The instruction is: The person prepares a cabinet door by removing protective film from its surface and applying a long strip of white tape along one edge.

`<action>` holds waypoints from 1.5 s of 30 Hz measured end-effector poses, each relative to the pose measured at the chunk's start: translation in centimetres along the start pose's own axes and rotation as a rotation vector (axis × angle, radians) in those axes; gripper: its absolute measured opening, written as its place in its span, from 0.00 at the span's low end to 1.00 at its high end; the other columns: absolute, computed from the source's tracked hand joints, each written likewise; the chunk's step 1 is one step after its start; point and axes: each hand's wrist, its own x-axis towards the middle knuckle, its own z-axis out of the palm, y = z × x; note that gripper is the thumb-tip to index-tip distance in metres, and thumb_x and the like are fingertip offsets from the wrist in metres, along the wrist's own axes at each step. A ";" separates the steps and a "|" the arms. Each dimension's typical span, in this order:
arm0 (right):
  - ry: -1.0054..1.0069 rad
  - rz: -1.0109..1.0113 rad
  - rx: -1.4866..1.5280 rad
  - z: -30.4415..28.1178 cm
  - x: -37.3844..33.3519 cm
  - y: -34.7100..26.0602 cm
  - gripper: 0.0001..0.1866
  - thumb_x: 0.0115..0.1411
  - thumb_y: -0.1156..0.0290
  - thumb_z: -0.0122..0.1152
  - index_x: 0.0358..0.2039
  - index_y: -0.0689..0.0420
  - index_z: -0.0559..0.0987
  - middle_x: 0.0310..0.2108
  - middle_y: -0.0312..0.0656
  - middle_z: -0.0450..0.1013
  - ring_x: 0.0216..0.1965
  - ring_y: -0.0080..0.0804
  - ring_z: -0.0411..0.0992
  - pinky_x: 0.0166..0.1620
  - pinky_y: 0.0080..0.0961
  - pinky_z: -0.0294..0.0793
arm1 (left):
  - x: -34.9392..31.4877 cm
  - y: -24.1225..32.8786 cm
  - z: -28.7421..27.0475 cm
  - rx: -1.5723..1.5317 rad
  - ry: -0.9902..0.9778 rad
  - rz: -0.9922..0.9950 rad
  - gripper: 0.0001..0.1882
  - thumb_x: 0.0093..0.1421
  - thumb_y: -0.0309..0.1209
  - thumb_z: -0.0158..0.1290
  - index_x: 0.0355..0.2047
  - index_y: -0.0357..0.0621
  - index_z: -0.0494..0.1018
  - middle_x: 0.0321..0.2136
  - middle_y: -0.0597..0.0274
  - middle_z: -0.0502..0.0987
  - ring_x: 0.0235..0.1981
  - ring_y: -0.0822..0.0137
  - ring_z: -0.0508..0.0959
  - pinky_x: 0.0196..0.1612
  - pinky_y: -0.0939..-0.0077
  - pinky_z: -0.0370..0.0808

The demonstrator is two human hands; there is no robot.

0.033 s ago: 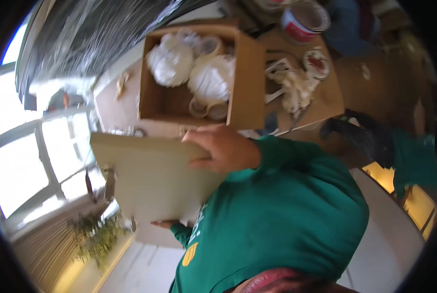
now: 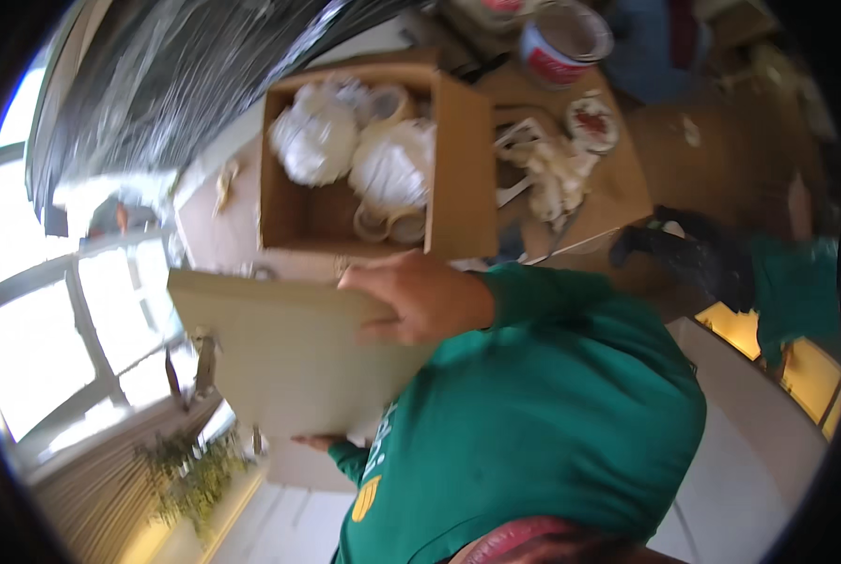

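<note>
A beige cabinet door [image 2: 289,357], a flat panel with small metal fittings along its left edge, is tilted in front of my chest. My right hand [image 2: 425,299] grips its upper edge, thumb on the near face and fingers over the top. At the lower edge is my left hand [image 2: 319,441], its fingers reaching under the door; part of it is hidden by the panel and my sleeve. Just beyond the door stands an open cardboard box [image 2: 345,252] with white plastic-wrapped bundles [image 2: 312,141] and several rolls of tape [image 2: 406,226] inside.
Right of the box lie crumpled pale gloves [image 2: 557,183], a lid with red stains [image 2: 592,124] and a paint bucket [image 2: 560,52]. Plastic-wrapped dark material [image 2: 167,85] rises at the far left, above a window [image 2: 45,310]. A plant [image 2: 190,475] stands lower left. Another person [image 2: 792,282] is at the right.
The view has shifted slightly, so the box and its surroundings sit a little lower and further left. Both hands keep the same hold on the door.
</note>
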 end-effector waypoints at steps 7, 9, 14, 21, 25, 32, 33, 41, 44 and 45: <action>-0.148 0.085 0.686 -5.5 2.5 2.2 0.21 0.70 0.53 0.55 0.41 0.61 0.81 0.36 0.40 0.82 0.35 0.27 0.79 0.40 0.28 0.76 | 2.0 -3.6 4.9 -0.002 -0.152 -0.050 0.41 0.72 0.60 0.38 0.72 0.40 0.52 0.67 0.49 0.63 0.62 0.54 0.70 0.67 0.61 0.64; -0.118 0.199 0.781 -4.7 3.0 5.4 0.22 0.73 0.54 0.51 0.39 0.60 0.83 0.35 0.37 0.81 0.34 0.22 0.78 0.40 0.24 0.75 | 2.0 -4.2 5.6 -0.018 -0.166 -0.061 0.41 0.72 0.60 0.38 0.72 0.40 0.52 0.67 0.49 0.63 0.62 0.54 0.70 0.67 0.61 0.64; -0.297 0.312 1.125 -3.5 6.0 5.5 0.23 0.74 0.53 0.49 0.37 0.60 0.83 0.32 0.35 0.79 0.32 0.19 0.74 0.38 0.20 0.74 | 1.3 -5.5 5.9 -0.054 -0.164 -0.048 0.41 0.72 0.60 0.39 0.72 0.40 0.53 0.67 0.50 0.64 0.61 0.55 0.70 0.67 0.61 0.65; -0.070 0.429 0.915 0.5 6.2 9.9 0.20 0.70 0.55 0.55 0.40 0.60 0.84 0.33 0.36 0.79 0.33 0.23 0.74 0.36 0.24 0.76 | 2.2 -7.5 6.9 -0.065 -0.181 -0.064 0.42 0.71 0.60 0.39 0.71 0.40 0.53 0.66 0.50 0.65 0.61 0.55 0.71 0.66 0.61 0.65; -0.125 0.461 0.854 -1.5 5.5 12.4 0.20 0.69 0.55 0.55 0.41 0.60 0.84 0.33 0.36 0.79 0.33 0.23 0.74 0.36 0.24 0.76 | 3.1 -7.3 10.8 -0.036 -0.239 -0.068 0.42 0.71 0.61 0.40 0.71 0.40 0.54 0.66 0.50 0.65 0.60 0.55 0.71 0.66 0.61 0.65; -0.164 0.480 0.717 -2.6 5.7 15.1 0.20 0.69 0.55 0.55 0.41 0.60 0.84 0.34 0.36 0.79 0.33 0.23 0.74 0.36 0.24 0.76 | 4.0 -6.4 15.7 0.016 -0.348 -0.066 0.42 0.71 0.61 0.40 0.71 0.40 0.55 0.65 0.50 0.66 0.60 0.55 0.72 0.66 0.61 0.66; -0.173 0.483 0.700 -2.6 5.8 15.6 0.20 0.69 0.55 0.55 0.41 0.60 0.84 0.34 0.36 0.79 0.33 0.23 0.74 0.36 0.24 0.76 | 4.1 -6.3 16.0 0.027 -0.356 -0.064 0.42 0.71 0.61 0.40 0.71 0.40 0.55 0.65 0.50 0.66 0.60 0.55 0.72 0.66 0.61 0.66; -0.218 0.479 0.605 -3.7 6.5 18.1 0.20 0.68 0.56 0.56 0.42 0.60 0.84 0.34 0.36 0.79 0.34 0.23 0.74 0.36 0.24 0.76 | 4.8 -5.4 18.8 0.097 -0.436 -0.053 0.42 0.70 0.62 0.41 0.70 0.40 0.56 0.64 0.51 0.67 0.59 0.56 0.72 0.65 0.61 0.67; -0.231 0.475 0.568 -3.3 7.3 18.2 0.19 0.68 0.56 0.56 0.42 0.60 0.84 0.34 0.36 0.79 0.34 0.23 0.74 0.36 0.24 0.76 | 5.0 -5.2 19.4 0.102 -0.456 -0.049 0.42 0.70 0.62 0.41 0.70 0.40 0.56 0.64 0.51 0.67 0.59 0.56 0.72 0.65 0.61 0.67; -0.236 0.474 0.555 -3.3 7.6 18.3 0.19 0.68 0.56 0.56 0.42 0.60 0.84 0.34 0.36 0.79 0.34 0.23 0.74 0.36 0.24 0.76 | 4.9 -5.2 19.5 0.100 -0.460 -0.043 0.42 0.70 0.62 0.41 0.70 0.40 0.56 0.64 0.51 0.68 0.59 0.56 0.73 0.65 0.61 0.67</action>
